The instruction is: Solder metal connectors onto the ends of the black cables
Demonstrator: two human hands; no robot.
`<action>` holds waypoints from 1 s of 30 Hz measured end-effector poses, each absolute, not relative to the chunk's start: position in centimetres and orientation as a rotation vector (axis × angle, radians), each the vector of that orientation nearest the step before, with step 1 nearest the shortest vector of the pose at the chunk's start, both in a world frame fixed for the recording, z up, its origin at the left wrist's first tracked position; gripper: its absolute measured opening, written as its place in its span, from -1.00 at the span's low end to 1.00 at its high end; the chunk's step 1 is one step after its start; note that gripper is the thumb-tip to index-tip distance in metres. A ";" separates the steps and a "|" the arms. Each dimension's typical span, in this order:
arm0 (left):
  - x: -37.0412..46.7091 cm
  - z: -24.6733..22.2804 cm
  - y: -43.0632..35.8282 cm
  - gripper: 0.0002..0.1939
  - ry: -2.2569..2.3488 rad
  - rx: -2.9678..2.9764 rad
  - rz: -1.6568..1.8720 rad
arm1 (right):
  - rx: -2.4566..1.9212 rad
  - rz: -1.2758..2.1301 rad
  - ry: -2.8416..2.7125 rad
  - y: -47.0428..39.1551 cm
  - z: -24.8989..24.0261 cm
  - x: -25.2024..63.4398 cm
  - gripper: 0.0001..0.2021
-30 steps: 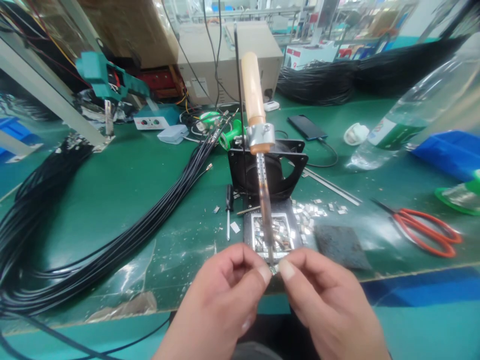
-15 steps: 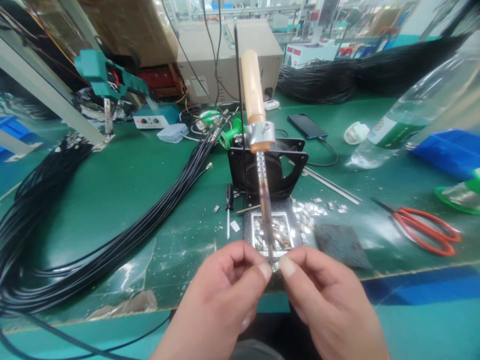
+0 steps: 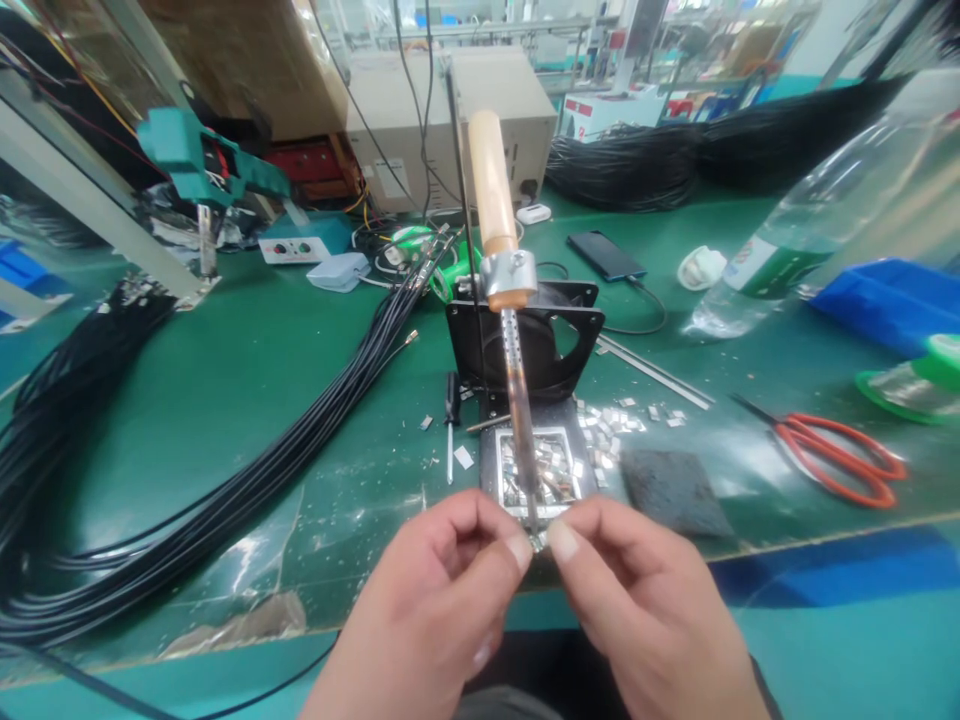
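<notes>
Just below the tip of a soldering iron (image 3: 516, 370) with a wooden handle, my two hands meet, thumbs and forefingers pinched. My left hand (image 3: 442, 590) is closed on the left side of the tip; what it holds is too small to name. My right hand (image 3: 641, 590) is pinched likewise on the right, its held item hidden. The iron is clamped in a metal ring and slants down over a metal tray (image 3: 501, 470) of small silvery pieces. More loose pieces (image 3: 611, 425) lie right of the tray, beside a dark flat pad (image 3: 675, 490).
A black fan frame (image 3: 525, 350) stands behind the tray. Left lie a screwdriver (image 3: 451, 410) and a bundle of black cables (image 3: 330, 410). Right are red-handled scissors (image 3: 840, 455), a phone (image 3: 606, 255), a plastic bottle (image 3: 787, 255), a solder spool (image 3: 911, 390) and a blue bin (image 3: 892, 300).
The whole view has shifted slightly, so the bench items appear a little further left. Both hands keep their pinch below the iron's tip.
</notes>
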State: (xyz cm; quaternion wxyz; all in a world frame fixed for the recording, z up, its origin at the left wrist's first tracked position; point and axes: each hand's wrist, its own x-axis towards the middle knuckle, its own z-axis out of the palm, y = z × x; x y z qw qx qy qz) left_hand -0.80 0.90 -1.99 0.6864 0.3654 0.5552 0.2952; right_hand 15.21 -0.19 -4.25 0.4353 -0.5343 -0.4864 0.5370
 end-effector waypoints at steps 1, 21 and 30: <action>-0.8 -1.9 0.8 -0.71 1.238 0.814 0.662 | -1.322 1.337 -1.220 -0.2 -4.4 15.3 -0.63; -1.8 -1.9 -0.4 -0.77 1.087 0.814 0.677 | -1.364 1.230 -1.385 -2.2 -5.1 16.3 -0.64; -2.1 -1.9 -0.8 -0.79 1.074 0.844 0.674 | -1.365 1.164 -1.460 -2.3 -5.1 16.3 -0.66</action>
